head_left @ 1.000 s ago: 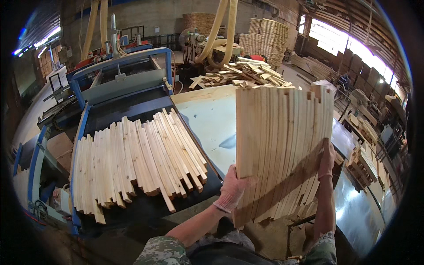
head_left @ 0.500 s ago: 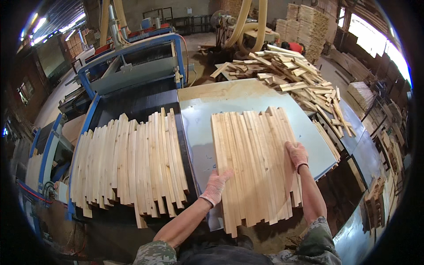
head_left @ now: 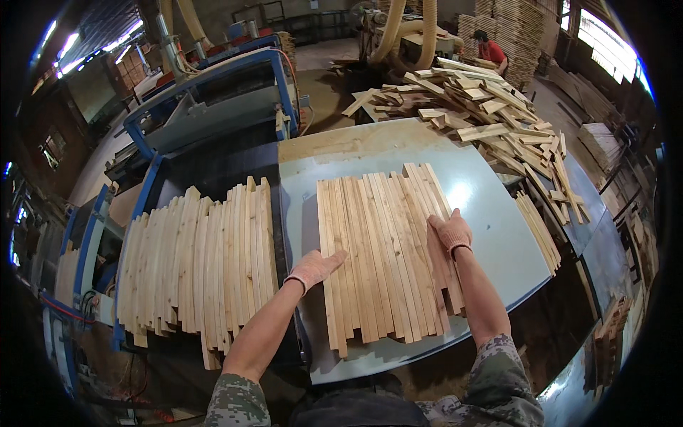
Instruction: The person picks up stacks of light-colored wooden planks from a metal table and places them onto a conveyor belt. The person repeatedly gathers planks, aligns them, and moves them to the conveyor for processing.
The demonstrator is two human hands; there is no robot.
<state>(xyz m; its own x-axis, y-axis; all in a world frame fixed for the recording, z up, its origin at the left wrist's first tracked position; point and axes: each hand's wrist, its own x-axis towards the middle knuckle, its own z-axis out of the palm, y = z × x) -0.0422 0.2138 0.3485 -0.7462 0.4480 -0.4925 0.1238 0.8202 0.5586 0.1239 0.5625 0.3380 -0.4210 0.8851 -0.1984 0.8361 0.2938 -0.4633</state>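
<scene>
A row of pale wooden strips [head_left: 380, 263], set side by side with uneven ends, lies on a light metal-topped table [head_left: 491, 235]. My left hand [head_left: 315, 270], in a pinkish knit glove, presses the row's left side with its thumb over the top. On the right side, my gloved right hand [head_left: 451, 232] grips the outermost strips, which tilt slightly away from the rest. Both hands squeeze the row between them. To the left, a second row of wooden strips [head_left: 199, 263] rests on a black conveyor belt [head_left: 220, 160].
A blue-framed machine [head_left: 206, 107] spans the belt's far end. Beyond the table's far right edge lies a heap of loose wood pieces [head_left: 498, 121]. A person in red [head_left: 491, 51] bends near stacked boards [head_left: 501, 35] at the back. More strips [head_left: 537, 231] lie beside the table's right edge.
The row between my hands has moved left and away from me, down onto the table, closer to the belt. My view has shifted, and the person in red shows more.
</scene>
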